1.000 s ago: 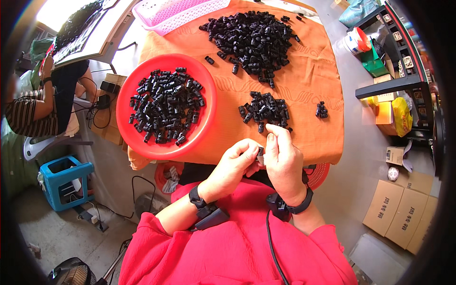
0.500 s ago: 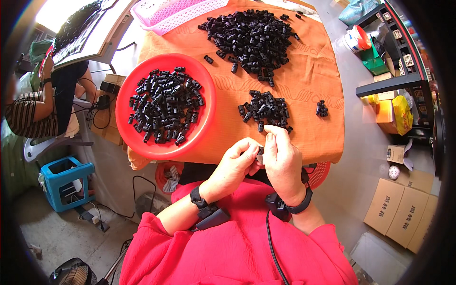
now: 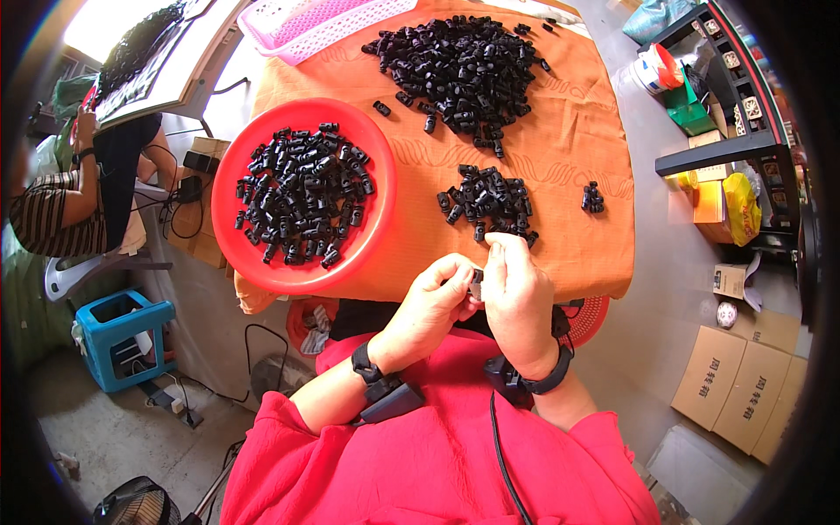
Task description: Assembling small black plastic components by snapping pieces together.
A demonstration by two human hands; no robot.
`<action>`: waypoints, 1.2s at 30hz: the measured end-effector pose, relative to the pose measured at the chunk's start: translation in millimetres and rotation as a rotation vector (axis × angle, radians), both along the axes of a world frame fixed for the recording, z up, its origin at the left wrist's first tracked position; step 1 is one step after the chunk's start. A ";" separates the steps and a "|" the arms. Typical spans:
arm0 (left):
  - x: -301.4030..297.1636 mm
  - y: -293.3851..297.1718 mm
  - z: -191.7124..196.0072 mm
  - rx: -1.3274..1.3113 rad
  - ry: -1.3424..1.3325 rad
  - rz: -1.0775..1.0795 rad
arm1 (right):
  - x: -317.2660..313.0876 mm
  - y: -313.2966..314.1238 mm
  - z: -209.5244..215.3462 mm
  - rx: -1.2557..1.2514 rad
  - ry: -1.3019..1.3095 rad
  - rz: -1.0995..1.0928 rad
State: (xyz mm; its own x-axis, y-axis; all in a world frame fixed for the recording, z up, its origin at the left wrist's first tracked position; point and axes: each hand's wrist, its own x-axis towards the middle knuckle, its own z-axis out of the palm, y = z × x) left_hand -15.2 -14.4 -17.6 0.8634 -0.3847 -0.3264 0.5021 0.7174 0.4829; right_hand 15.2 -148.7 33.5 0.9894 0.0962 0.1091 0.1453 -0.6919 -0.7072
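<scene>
My left hand (image 3: 437, 293) pinches a small black cord lock (image 3: 477, 277) between thumb and fingers, just past the near edge of the table. Close against it, my right hand (image 3: 516, 282) has its fingers pressed together; whatever they hold is hidden. A small pile of black cord locks (image 3: 486, 199) lies right beyond my fingertips. To the left, a red round tray (image 3: 229, 254) is filled with many more of them. A large heap of black cord locks (image 3: 459, 79) covers the far part of the table, and a little cluster (image 3: 593, 198) sits at the right.
An orange cloth (image 3: 577, 254) covers the table. A pink perforated basket (image 3: 324, 35) stands at its far left. Another person (image 3: 74, 192) works at a table on the left, near a blue stool (image 3: 122, 337). Cardboard boxes (image 3: 735, 385) and a dark shelf (image 3: 717, 159) stand at the right.
My right hand has shifted very slightly, its fingertips tilting a little. My left hand keeps its grip on the cord lock, and the piles look the same.
</scene>
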 end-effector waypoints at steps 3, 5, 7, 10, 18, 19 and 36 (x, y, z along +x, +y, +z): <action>-0.5 -0.4 -0.1 -0.012 -0.011 0.013 | -1.0 -0.3 -0.2 0.027 0.047 -0.020; -0.2 -1.4 0.1 -0.014 0.003 0.024 | -0.9 -1.5 -1.1 0.035 0.042 -0.013; 0.2 -0.4 0.4 -0.017 -0.018 0.013 | -0.8 -2.7 -3.4 0.072 0.029 -0.038; -1.2 2.1 3.2 0.022 -0.005 -0.018 | 3.1 -8.0 2.0 0.178 0.057 -0.138; 1.0 1.9 2.4 -0.025 0.097 -0.027 | 0.4 -9.9 3.7 0.165 0.102 -0.044; 1.5 2.2 1.6 -0.025 0.068 -0.028 | -0.3 -10.5 -2.4 0.113 0.053 -0.020; -0.9 1.4 -2.2 0.053 0.014 -0.021 | 0.1 -3.0 -2.4 0.026 0.029 0.026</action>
State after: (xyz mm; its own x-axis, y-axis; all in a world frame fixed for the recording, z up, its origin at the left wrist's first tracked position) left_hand -16.1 -13.0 -19.8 0.8507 -0.3846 -0.3582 0.5235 0.6805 0.5127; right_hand 15.3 -151.7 31.1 0.9893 0.1194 0.0835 0.1424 -0.6698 -0.7288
